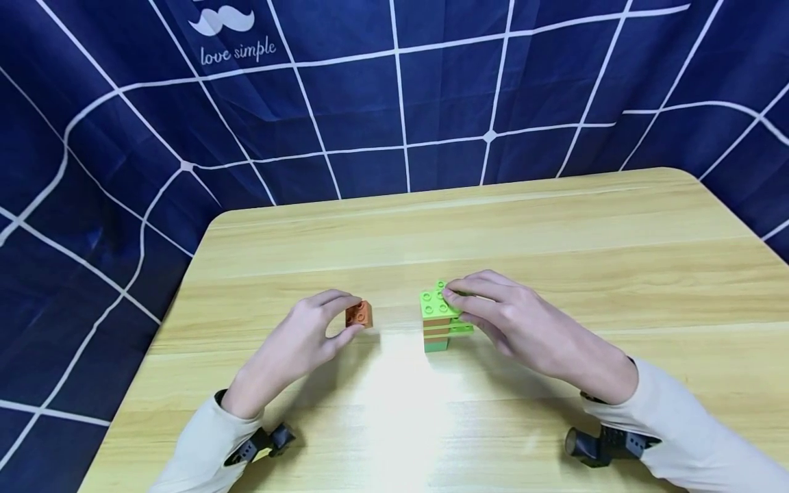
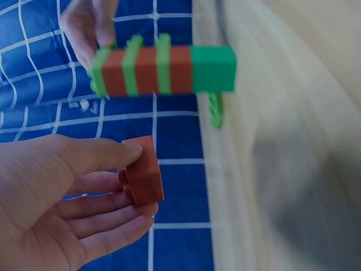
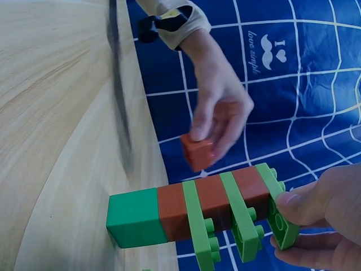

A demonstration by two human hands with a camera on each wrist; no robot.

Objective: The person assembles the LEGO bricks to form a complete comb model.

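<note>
My left hand [image 1: 306,337] holds a small orange-brown toy building block [image 1: 364,314] between thumb and fingers, raised off the table in the left wrist view. To its right stands an upright block tower [image 3: 172,212]: a dark green block [image 3: 133,217] at the bottom, then brown blocks alternating with light green plates. These plates stick out sideways, studs showing. At the tower's top, the thumb and fingers of my right hand [image 1: 530,322] pinch the uppermost light green plate [image 1: 431,306]. A gap separates the left hand's block from the tower.
Both hands work over a light wooden table [image 1: 320,253]. A dark blue curtain [image 1: 444,96] with white grid lines hangs behind it and at the left. In the left wrist view, a light green piece [image 2: 216,110] shows low beside the tower; whether it is attached, I cannot tell.
</note>
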